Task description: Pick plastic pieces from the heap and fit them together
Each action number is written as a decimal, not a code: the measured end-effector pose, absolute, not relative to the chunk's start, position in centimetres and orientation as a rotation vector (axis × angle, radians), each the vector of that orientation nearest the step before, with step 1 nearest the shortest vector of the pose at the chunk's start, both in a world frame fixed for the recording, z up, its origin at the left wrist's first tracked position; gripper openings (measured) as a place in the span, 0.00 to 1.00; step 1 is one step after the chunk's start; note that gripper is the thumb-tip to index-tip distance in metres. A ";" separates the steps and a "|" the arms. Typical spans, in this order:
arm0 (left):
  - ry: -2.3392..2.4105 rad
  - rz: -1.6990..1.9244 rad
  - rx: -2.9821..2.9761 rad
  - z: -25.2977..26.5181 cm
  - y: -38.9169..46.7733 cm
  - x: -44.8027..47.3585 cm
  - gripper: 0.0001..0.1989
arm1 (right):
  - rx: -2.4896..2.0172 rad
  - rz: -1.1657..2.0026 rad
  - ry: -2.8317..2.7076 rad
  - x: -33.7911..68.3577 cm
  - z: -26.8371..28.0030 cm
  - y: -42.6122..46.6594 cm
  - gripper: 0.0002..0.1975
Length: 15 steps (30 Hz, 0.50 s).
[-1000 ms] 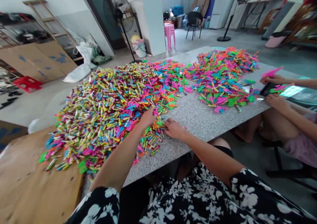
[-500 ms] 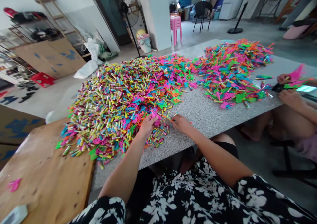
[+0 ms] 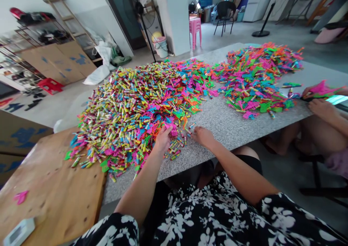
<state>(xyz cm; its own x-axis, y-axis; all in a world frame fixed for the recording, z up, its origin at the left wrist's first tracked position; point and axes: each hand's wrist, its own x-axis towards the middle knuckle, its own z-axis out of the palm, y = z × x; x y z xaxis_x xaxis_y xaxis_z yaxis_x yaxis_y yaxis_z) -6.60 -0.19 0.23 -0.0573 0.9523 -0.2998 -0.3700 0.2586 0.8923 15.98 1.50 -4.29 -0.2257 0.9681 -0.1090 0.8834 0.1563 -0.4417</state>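
Note:
My left hand [image 3: 164, 140] is closed around a pink plastic piece [image 3: 171, 129] at the near edge of the large heap. Its exact shape is partly hidden by my fingers. To the right, my right hand [image 3: 204, 136] is pinched just above the stone tabletop, with a small printed tube [image 3: 189, 133] at its fingertips. An orange plastic piece [image 3: 185, 122] lies between and beyond the two hands. Below them, several loose yellow-and-red tubes [image 3: 175, 153] are scattered. The big heap of small tubes [image 3: 122, 104] spreads to the left, mixed with coloured plastic pieces.
Farther right sits a second pile of coloured plastic pieces [image 3: 255, 75]. Beside it, another person's hands [image 3: 320, 106] hold pink and green pieces. A wooden board [image 3: 54, 191] at the left bears a pink piece [image 3: 21, 197] and a white device [image 3: 19, 232].
The orange piece, earlier between my hands, now lies beyond them. My right hand has shifted slightly right. The other person's hands have moved a little.

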 end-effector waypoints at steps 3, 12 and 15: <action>1.144 1.227 0.697 0.3 -0.4 -6.5 0.19 | -1.792 0.612 -2.357 15.7 -4.8 0.9 0.13; 1.177 1.268 0.798 0.4 -0.8 -5.6 0.22 | -1.071 1.467 -1.404 14.5 -3.2 0.5 0.13; 1.161 1.258 0.813 0.7 -0.7 -5.0 0.21 | -0.878 1.578 -1.255 14.2 -2.1 0.2 0.19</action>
<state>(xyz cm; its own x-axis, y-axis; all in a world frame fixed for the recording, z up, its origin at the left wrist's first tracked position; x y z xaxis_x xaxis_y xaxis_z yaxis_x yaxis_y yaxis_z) -5.02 -0.71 0.72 -0.0758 0.9757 -0.2055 -0.2826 0.1766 0.9428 14.16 0.21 -2.06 -0.3347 0.9423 0.0066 -0.2189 -0.0709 -0.9732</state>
